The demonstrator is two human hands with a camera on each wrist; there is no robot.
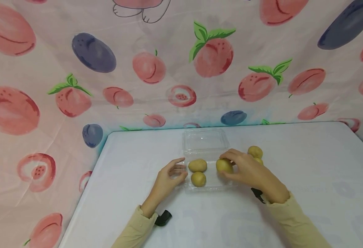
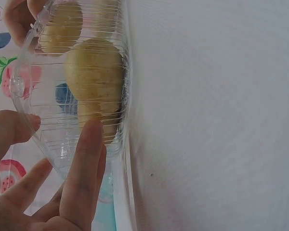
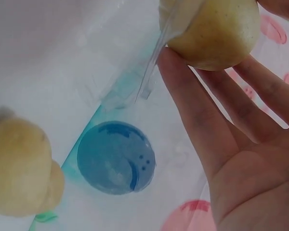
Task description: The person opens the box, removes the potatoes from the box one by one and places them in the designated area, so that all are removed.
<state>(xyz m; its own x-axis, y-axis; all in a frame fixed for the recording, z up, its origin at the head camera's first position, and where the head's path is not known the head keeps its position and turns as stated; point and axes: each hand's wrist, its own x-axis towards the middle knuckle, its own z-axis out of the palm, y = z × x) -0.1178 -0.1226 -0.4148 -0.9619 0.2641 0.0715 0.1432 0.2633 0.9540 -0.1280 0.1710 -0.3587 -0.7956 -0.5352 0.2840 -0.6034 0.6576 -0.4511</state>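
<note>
A clear plastic clamshell box (image 1: 210, 188) lies on the white table, its lid (image 1: 205, 140) folded back away from me. Inside, on the left, are an oval potato (image 1: 197, 165) and a rounder potato (image 1: 198, 179) in front of it. My right hand (image 1: 246, 168) grips another potato (image 1: 223, 166) between thumb and fingers, over the right part of the box. In the right wrist view the box's clear edge partly covers this held potato (image 3: 216, 36). My left hand (image 1: 168, 179) is at the box's left side, with extended fingers (image 2: 84, 178) against the ribbed wall.
Two more potatoes, a far one (image 1: 255, 151) and a nearer one (image 1: 258, 161) partly hidden by my right hand, lie right of the box. A fruit-print cloth (image 1: 166, 34) hangs behind the white table (image 1: 308, 165). Each wrist carries a black camera mount (image 1: 163, 218).
</note>
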